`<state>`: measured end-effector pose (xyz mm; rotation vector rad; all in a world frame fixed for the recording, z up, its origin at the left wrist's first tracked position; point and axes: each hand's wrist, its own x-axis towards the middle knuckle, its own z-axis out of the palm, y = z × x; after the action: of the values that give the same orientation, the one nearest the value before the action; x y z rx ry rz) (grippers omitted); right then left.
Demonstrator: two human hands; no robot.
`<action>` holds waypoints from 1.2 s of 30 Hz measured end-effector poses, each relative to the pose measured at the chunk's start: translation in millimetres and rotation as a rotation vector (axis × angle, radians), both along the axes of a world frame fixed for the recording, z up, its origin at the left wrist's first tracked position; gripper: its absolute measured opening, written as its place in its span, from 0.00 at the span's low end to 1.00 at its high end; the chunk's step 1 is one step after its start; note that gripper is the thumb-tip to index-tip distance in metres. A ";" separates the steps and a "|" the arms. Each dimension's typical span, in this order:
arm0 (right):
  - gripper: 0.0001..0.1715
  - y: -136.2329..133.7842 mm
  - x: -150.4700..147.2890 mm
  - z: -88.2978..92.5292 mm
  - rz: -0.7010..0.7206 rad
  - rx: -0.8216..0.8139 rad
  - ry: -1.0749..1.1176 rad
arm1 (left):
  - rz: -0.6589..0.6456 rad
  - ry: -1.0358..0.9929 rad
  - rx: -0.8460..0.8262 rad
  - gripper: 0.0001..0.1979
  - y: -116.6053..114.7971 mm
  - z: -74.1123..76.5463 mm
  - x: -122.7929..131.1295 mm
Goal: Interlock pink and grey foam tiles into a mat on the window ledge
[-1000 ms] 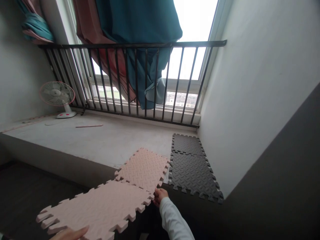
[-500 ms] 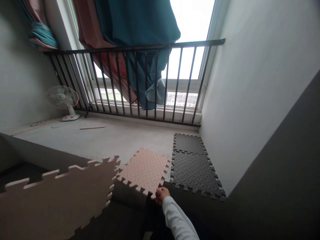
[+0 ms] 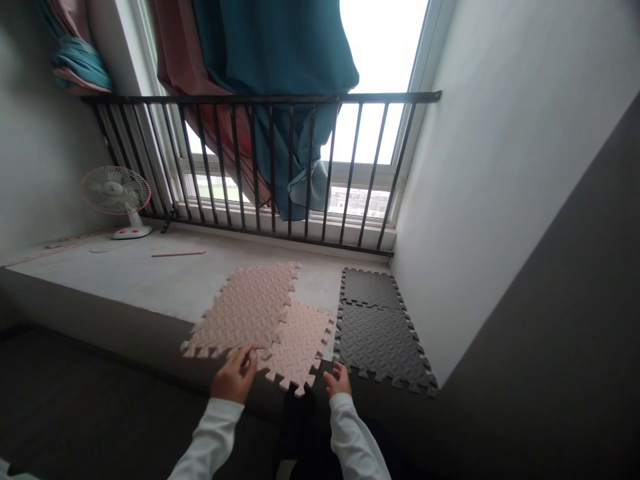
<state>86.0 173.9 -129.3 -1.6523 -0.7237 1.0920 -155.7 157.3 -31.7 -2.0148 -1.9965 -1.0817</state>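
Observation:
My left hand (image 3: 235,375) grips the near edge of a pink foam mat tile (image 3: 250,303) with jigsaw edges and a raised pattern. That tile is held slightly tilted above the ledge and covers the left part of a second pink foam tile (image 3: 306,333). The second one lies with its near corner past the ledge's front edge. Just right of that corner is my right hand (image 3: 338,379), its fingers loosely curved and apart, with nothing seen in them. Farther right, two joined black foam tiles (image 3: 383,340) lie along the wall.
The pale ledge (image 3: 120,277) runs below a window with a black metal railing (image 3: 260,100). A pink and teal curtain (image 3: 280,53) hangs there. On the left stand a small fan (image 3: 116,193) and a thin brown strip (image 3: 179,254). A wall (image 3: 465,200) bounds the right side.
My left hand has come into view, and the pink tile from the lower left is now over the ledge and the other pink tile. My right hand has let go of that tile's corner.

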 end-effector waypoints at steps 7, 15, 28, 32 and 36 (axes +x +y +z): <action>0.12 -11.8 27.8 14.2 -0.099 -0.113 0.251 | -0.181 0.285 -0.616 0.17 21.8 -53.9 60.5; 0.07 -5.3 9.8 14.4 -0.001 -0.223 0.295 | -0.207 0.307 -0.552 0.18 5.4 -77.2 54.8; 0.08 -4.5 -6.9 7.1 0.135 -0.279 0.136 | -0.195 0.439 -0.586 0.19 1.0 -67.0 74.9; 0.10 -7.4 -15.3 -1.6 0.177 -0.279 0.027 | -0.160 0.451 -0.627 0.17 0.8 -63.5 79.5; 0.14 -10.0 -19.8 -6.7 0.215 -0.269 -0.039 | -0.176 0.466 -0.574 0.19 -0.7 -68.4 78.3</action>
<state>66.3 163.9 -136.0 -1.8573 -0.8225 1.3613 -77.4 156.6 -100.1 -2.4387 -2.0359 -0.0012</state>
